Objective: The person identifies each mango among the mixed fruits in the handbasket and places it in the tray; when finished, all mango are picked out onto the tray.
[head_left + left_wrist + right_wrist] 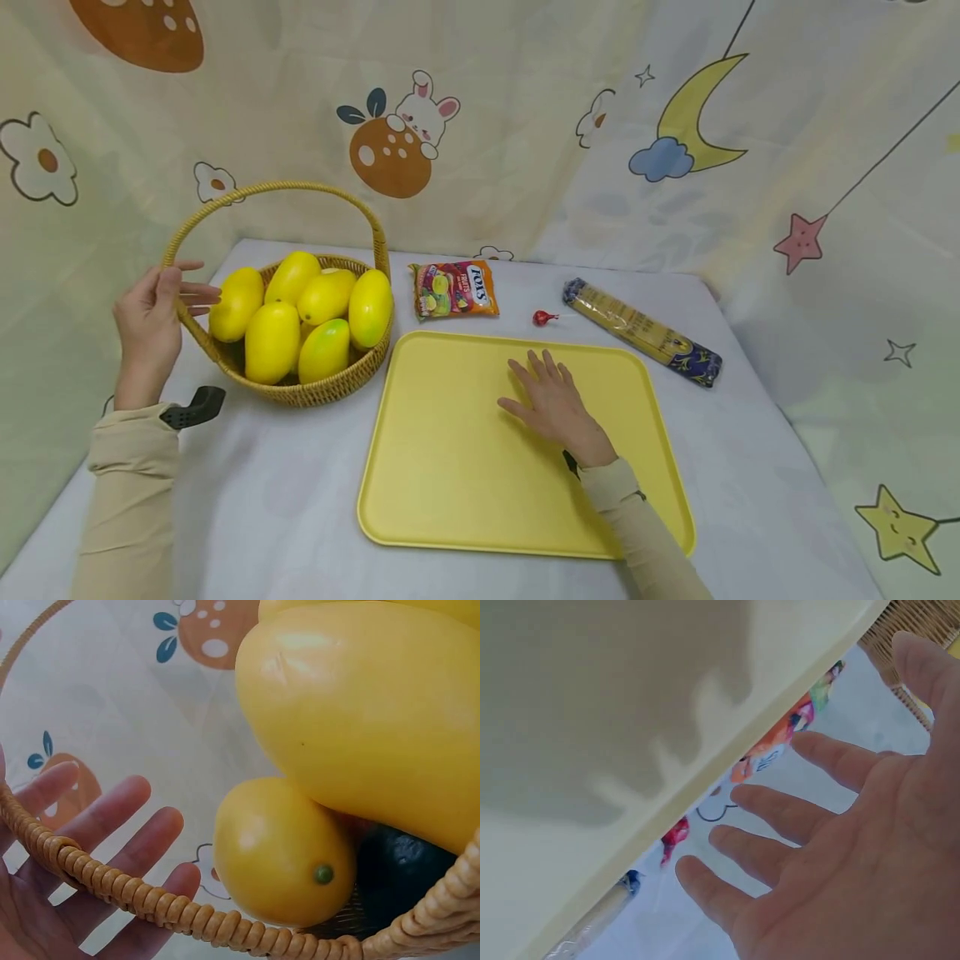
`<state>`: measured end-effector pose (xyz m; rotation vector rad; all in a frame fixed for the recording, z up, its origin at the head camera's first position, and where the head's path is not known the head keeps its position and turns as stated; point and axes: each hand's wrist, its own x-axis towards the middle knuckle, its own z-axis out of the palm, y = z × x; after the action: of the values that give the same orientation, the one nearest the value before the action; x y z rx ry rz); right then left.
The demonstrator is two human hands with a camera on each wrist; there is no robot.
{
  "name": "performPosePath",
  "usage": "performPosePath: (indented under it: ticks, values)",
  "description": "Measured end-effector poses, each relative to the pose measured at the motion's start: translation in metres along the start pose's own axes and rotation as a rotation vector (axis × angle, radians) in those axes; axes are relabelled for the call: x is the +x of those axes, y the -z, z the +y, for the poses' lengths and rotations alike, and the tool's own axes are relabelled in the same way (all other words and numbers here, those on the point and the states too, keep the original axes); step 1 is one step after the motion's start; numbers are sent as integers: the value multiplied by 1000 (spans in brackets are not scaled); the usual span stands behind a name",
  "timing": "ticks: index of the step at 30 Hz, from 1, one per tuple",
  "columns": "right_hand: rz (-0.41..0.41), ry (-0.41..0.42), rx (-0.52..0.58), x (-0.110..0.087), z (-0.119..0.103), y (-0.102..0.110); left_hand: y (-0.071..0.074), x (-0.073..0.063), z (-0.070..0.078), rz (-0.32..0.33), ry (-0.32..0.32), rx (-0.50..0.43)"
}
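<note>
At the left stands a wicker basket [303, 395] with a tall arched handle, holding several yellow mangoes [272, 342]. My left hand [152, 317] is at the left foot of the handle. Its fingers [154, 836] stretch out straight and spread, with the handle [150, 901] crossing in front of them and not gripped. A dark green round thing [401, 874] shows under the fruit in the left wrist view. Over the yellow tray [450, 467], my right hand [555, 404] hovers with spread fingers and nothing held; its shadow falls on the tray.
Behind the tray lie an orange Fox's candy bag [454, 290] and a small red wrapped lollipop [543, 318]. A long clear-and-blue packet of what looks like spaghetti [641, 330] lies slanted at the back right. A printed cloth [510, 125] hangs behind the white table [270, 500].
</note>
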<state>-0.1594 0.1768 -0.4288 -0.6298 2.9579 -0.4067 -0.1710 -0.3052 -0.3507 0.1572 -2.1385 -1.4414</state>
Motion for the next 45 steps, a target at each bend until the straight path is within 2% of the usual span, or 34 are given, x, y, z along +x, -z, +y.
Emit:
performPosePath:
  ticks: [3, 6, 13, 17, 22, 29, 36, 41, 45]
  values:
    - [-1, 42, -3, 9, -7, 4, 1, 1, 0, 0, 12, -11]
    - [24, 118, -20, 23, -16, 12, 1, 1, -1, -1, 25, -18]
    - [164, 424, -78, 62, -45, 34, 1, 1, -1, -8, 20, -13]
    - [199, 549, -86, 85, -57, 44, 0, 1, -1, -5, 21, -15]
    - [160, 617, -136, 112, -74, 52, -2, 2, -2, 0, 28, -12]
    - [115, 623, -151, 145, -99, 57, -1, 2, -2, 1, 44, -28]
    - [93, 688, -157, 161, -116, 55, -1, 2, -1, -10, 42, -34]
    - [73, 706, -178, 170, -122, 50, -1, 2, 0, -12, 45, -30]
    - [77, 763, -208, 177, -128, 47, 0, 2, -1, -2, 55, -32]
